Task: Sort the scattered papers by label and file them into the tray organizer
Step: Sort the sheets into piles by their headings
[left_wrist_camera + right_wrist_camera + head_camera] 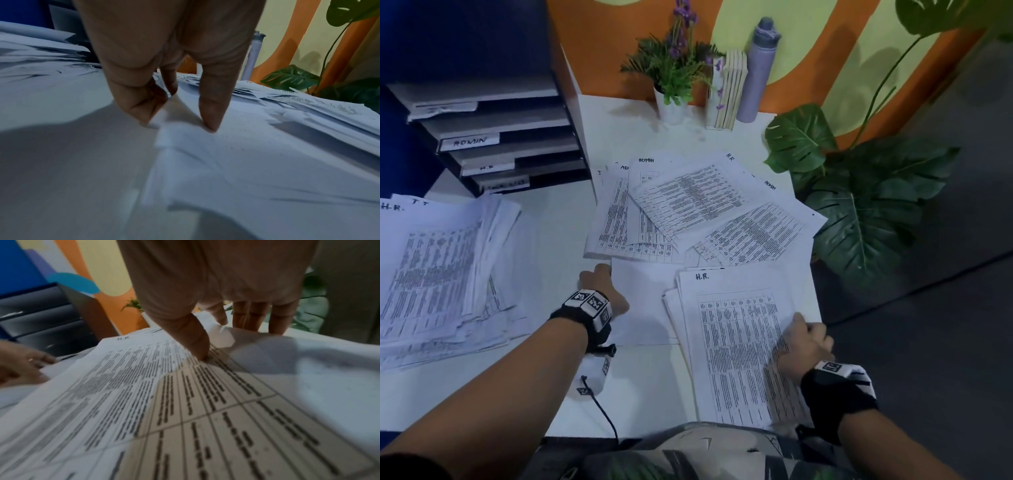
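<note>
While left hand [599,286] touches blank sheet [643,301], right hand [803,346] pinches H.R. stack [736,349].

Bare worktop [558,219] runs down the centre-left of the head view, between the left paper pile [438,267] and fanned sheets [688,205]; the tray organizer [493,137] blocks upper left.

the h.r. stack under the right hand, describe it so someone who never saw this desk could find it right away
Start at the white desk and go to its near right corner, by the big-leafed plant. There lies the H.R. stack, printed tables face up, with the right hand at its right edge. Unlike the fanned loose sheets behind it and the blank sheet beside it, it is squared up with H.R. handwritten on top.
</note>
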`<action>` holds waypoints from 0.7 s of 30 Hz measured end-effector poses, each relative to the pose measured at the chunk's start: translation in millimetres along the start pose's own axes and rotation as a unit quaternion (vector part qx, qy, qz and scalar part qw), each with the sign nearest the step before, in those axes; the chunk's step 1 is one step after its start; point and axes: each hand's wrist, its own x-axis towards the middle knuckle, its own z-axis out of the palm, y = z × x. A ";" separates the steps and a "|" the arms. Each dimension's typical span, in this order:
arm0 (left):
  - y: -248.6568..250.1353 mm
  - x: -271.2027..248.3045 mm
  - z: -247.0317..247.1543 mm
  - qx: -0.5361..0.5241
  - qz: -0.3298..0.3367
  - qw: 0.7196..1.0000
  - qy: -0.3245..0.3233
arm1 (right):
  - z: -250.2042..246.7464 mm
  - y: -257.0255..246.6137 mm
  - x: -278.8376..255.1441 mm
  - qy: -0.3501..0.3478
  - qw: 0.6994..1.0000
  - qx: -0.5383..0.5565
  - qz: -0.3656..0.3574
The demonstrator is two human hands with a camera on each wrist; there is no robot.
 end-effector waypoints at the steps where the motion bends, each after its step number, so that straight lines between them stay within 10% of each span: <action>1: -0.1 -0.7 0.4 -0.012 0.002 1.000 -0.003 | 1.7 -5.5 -0.1 0.001 1.000 0.002 0.001; 10: -23.4 0.2 -12.9 -0.060 0.009 0.995 -0.075 | -48.1 -22.2 11.8 -0.139 0.949 0.234 -0.160; 21: -21.0 52.0 -64.6 -0.144 -0.003 0.989 0.035 | -114.7 -98.7 100.4 -0.052 0.816 0.575 -0.015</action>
